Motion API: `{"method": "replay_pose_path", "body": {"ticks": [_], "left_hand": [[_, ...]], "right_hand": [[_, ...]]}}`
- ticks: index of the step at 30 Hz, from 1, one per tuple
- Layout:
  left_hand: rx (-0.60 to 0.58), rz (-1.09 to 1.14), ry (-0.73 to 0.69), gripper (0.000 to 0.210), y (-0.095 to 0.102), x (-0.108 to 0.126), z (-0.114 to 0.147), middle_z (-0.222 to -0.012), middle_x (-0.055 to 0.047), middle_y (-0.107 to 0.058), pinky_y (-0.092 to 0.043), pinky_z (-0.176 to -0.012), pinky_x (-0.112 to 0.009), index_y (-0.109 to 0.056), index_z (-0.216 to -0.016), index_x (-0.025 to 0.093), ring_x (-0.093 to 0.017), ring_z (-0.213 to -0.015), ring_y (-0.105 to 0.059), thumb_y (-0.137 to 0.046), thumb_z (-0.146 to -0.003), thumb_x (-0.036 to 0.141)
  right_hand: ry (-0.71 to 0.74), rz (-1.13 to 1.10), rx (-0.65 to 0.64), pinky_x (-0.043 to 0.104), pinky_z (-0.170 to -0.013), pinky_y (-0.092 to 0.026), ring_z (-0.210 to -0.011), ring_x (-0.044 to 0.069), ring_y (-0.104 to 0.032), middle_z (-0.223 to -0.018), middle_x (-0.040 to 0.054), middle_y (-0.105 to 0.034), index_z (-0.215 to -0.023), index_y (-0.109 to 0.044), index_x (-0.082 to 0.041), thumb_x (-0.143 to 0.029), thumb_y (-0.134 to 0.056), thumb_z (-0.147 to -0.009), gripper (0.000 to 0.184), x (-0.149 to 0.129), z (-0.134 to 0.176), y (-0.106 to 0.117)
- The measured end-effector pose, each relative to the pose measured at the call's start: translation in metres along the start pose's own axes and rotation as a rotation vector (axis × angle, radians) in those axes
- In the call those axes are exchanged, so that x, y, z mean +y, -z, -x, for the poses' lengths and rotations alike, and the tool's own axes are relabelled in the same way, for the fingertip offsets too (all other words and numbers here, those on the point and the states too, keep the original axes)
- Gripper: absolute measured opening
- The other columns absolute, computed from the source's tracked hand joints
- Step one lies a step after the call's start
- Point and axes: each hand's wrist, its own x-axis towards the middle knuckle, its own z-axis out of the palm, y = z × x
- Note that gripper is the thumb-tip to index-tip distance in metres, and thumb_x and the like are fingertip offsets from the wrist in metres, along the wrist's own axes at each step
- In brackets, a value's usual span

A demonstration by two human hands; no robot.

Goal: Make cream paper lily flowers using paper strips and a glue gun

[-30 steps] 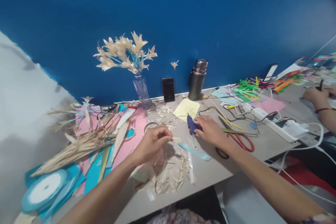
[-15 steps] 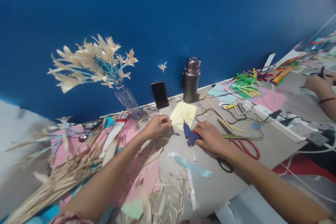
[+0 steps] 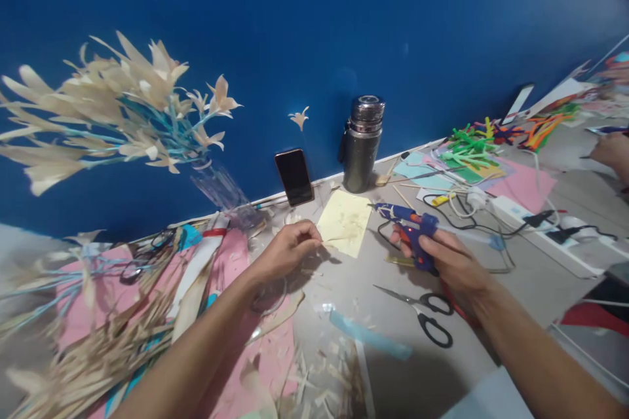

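My right hand (image 3: 449, 252) is wrapped round the grip of a blue glue gun (image 3: 415, 232), held above the table with its nozzle pointing left. A small red light glows on its body. My left hand (image 3: 289, 249) pinches a thin pale strip (image 3: 339, 237), whose end reaches over a yellow sheet of paper (image 3: 346, 219) marked with smears. Below the glue gun, black-handled scissors (image 3: 426, 314) lie on the table. A light blue ribbon piece (image 3: 368, 335) lies nearer to me.
A vase (image 3: 221, 193) of pale dried-leaf flowers stands at left, by a phone (image 3: 293, 177) and a thermos (image 3: 363, 144). Dried strips (image 3: 108, 347) cover the left. A power strip (image 3: 545, 236), cords and pipe cleaners (image 3: 466, 144) lie right. Another person's hand (image 3: 612, 154) is at far right.
My right hand has picked up the glue gun from the table and raised it to the right, uncovering the scissors. My left hand stays by the yellow paper, still pinching. The view has shifted slightly.
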Motion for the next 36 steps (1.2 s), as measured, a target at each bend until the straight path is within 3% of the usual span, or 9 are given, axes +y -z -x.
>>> {"method": "replay_pose_path", "body": {"ticks": [5, 12, 22, 26, 32, 36], "left_hand": [[0.044, -0.054, -0.242, 0.017, -0.011, 0.016, 0.007, -0.082, -0.005, -0.066, -0.046, -0.076, -0.028, -0.069, -0.077, 0.017, -0.017, -0.079, -0.063, -0.061, -0.092, 0.021], [0.09, -0.171, -0.371, 0.017, -0.017, 0.018, 0.01, -0.085, -0.005, -0.066, -0.045, -0.077, -0.027, -0.067, -0.082, 0.019, -0.017, -0.084, -0.062, -0.058, -0.096, 0.016], [0.019, -0.167, -0.353, 0.015, -0.019, 0.019, 0.009, -0.087, -0.006, -0.066, -0.045, -0.078, -0.028, -0.067, -0.085, 0.018, -0.017, -0.085, -0.062, -0.059, -0.097, 0.017], [0.019, -0.125, -0.337, 0.014, -0.019, 0.022, 0.008, -0.085, -0.005, -0.066, -0.046, -0.077, -0.027, -0.069, -0.082, 0.016, -0.017, -0.083, -0.062, -0.062, -0.095, 0.015], [-0.001, -0.04, -0.324, 0.015, -0.017, 0.028, 0.008, -0.084, -0.005, -0.067, -0.045, -0.076, -0.026, -0.07, -0.08, 0.015, -0.016, -0.081, -0.063, -0.063, -0.093, 0.014], [0.0, 0.032, -0.306, 0.014, -0.016, 0.03, 0.008, -0.084, -0.005, -0.067, -0.046, -0.076, -0.027, -0.07, -0.08, 0.015, -0.016, -0.08, -0.063, -0.065, -0.092, 0.015]], "right_hand": [[0.019, -0.046, -0.069, 0.036, -0.069, -0.049, -0.074, 0.023, -0.058, -0.089, 0.0104, -0.07, -0.104, -0.078, -0.02, -0.06, -0.065, -0.088, 0.044, 0.002, 0.006, -0.023], [0.108, 0.051, -0.151, 0.035, -0.063, -0.048, -0.071, 0.024, -0.06, -0.087, 0.0112, -0.072, -0.099, -0.079, -0.021, -0.067, -0.062, -0.088, 0.05, -0.022, 0.005, -0.042], [0.179, 0.066, -0.185, 0.039, -0.08, -0.053, -0.091, 0.028, -0.068, -0.103, 0.0123, -0.075, -0.103, -0.077, -0.02, -0.061, -0.061, -0.092, 0.045, -0.011, 0.006, -0.044], [0.211, 0.07, -0.215, 0.036, -0.078, -0.054, -0.09, 0.027, -0.068, -0.103, 0.0121, -0.074, -0.103, -0.076, -0.018, -0.061, -0.058, -0.093, 0.048, -0.014, 0.005, -0.043], [0.19, 0.191, -0.106, 0.031, -0.072, -0.054, -0.08, 0.022, -0.066, -0.095, 0.0106, -0.075, -0.1, -0.077, -0.016, -0.062, -0.058, -0.094, 0.05, -0.018, 0.0, -0.039], [0.116, 0.034, -0.099, 0.029, -0.069, -0.054, -0.08, 0.02, -0.067, -0.098, 0.0119, -0.076, -0.106, -0.076, -0.016, -0.064, -0.06, -0.092, 0.053, -0.006, 0.001, -0.033]]}}
